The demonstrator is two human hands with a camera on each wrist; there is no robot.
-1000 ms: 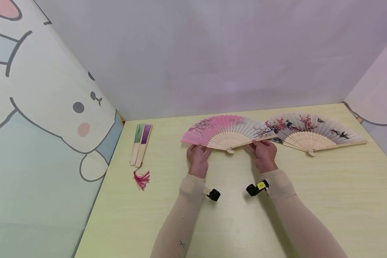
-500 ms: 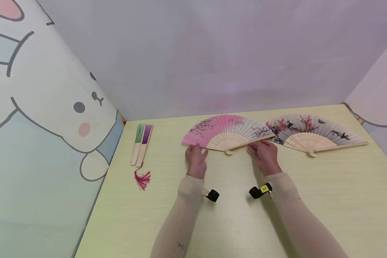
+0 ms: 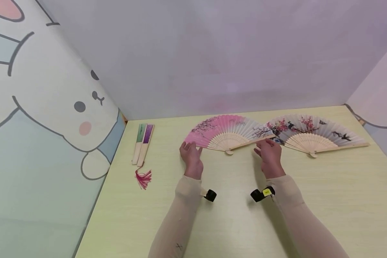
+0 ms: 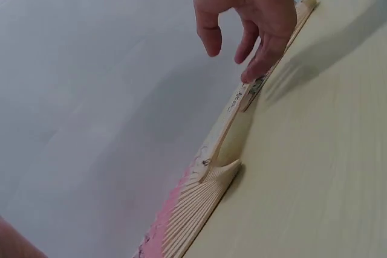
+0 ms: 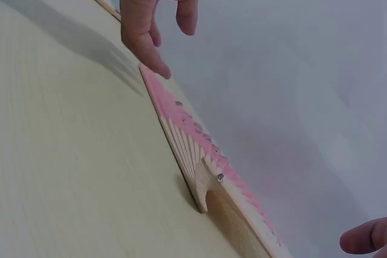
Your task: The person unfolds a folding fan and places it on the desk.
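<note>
An unfolded pink-and-white folding fan (image 3: 209, 132) with pale ribs lies near the back of the table, its pivot towards me. My left hand (image 3: 191, 159) is just in front of its pink left end, fingers loosely bent and holding nothing. Near the fan's right guard stick is my right hand (image 3: 270, 157), relaxed with nothing in its grasp; whether a fingertip still touches the stick, I cannot tell. The left wrist view shows the right hand (image 4: 257, 16) above the fan's edge; in the right wrist view, the left hand (image 5: 160, 10) hovers by the pink end.
A grey-white floral fan (image 3: 329, 130) lies spread at the right, meeting the pink fan's right end. Two folded fans, green (image 3: 138, 143) and purple (image 3: 146, 143), lie side by side at the left with a red tassel (image 3: 143, 179). A wall (image 3: 213, 64) borders the table's back.
Both hands have let go of the pink fan and drawn apart, the left one leftward, the right one slightly rightward. The fan's right guard stick has settled a little lower.
</note>
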